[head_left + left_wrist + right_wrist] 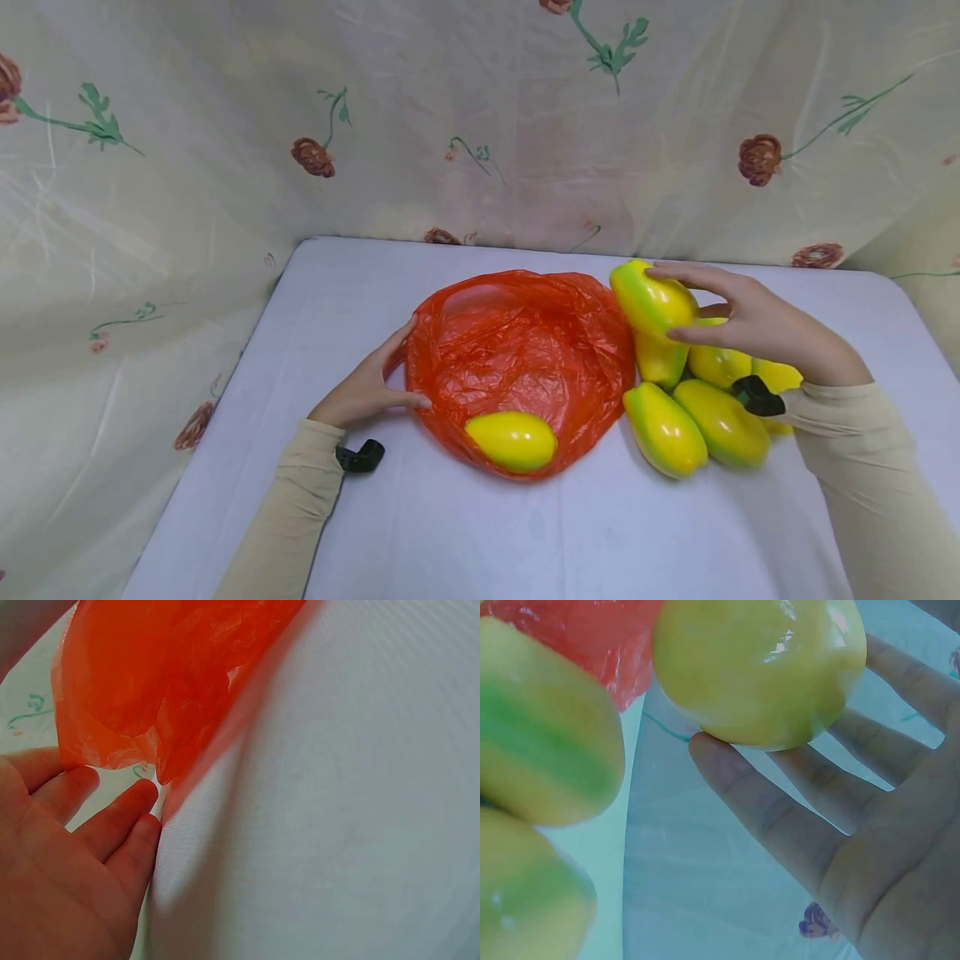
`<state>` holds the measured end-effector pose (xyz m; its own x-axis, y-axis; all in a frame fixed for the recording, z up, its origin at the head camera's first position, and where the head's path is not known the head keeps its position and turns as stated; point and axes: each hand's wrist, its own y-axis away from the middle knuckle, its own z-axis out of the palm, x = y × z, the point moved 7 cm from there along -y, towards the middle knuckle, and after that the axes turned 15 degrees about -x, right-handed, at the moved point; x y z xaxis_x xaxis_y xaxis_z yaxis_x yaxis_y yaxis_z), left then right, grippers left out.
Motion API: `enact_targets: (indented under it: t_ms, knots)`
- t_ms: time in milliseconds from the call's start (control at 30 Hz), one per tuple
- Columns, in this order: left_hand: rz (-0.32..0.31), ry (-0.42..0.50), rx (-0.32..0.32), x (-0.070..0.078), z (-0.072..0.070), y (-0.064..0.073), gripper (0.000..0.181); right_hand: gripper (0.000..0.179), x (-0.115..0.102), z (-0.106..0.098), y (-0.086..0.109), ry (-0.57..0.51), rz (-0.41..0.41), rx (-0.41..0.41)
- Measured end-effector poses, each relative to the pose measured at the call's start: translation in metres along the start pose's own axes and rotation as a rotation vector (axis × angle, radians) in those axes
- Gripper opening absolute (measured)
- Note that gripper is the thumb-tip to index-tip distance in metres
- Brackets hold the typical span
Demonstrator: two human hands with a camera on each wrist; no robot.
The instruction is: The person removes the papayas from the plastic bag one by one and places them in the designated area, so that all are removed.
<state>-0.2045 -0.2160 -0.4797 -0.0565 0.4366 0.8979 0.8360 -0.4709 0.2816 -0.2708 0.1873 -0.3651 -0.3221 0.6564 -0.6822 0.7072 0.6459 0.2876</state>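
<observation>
A red plastic bag lies with its mouth spread wide, and one yellow papaya is inside near its front rim. My left hand rests against the bag's left side, thumb and fingers spread apart along the rim. In the left wrist view, fingertips touch the bag's edge. Right of the bag, my right hand grips a yellow-green papaya between thumb and fingers, raised above the other papayas. The right wrist view has the fingers around this papaya's rounded end.
Several more papayas lie in a cluster on the right, close to the bag. A white cloth covers the table. Flowered curtain fabric hangs behind the table's far edge and along its left side.
</observation>
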Motion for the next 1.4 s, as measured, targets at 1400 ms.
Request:
enact_targets:
  t_ms: [1400]
  knots:
    - [0.01,-0.021,0.005,-0.023,-0.004,-0.008,0.11,0.077,0.093,-0.038,0.037,-0.031,0.204,0.128]
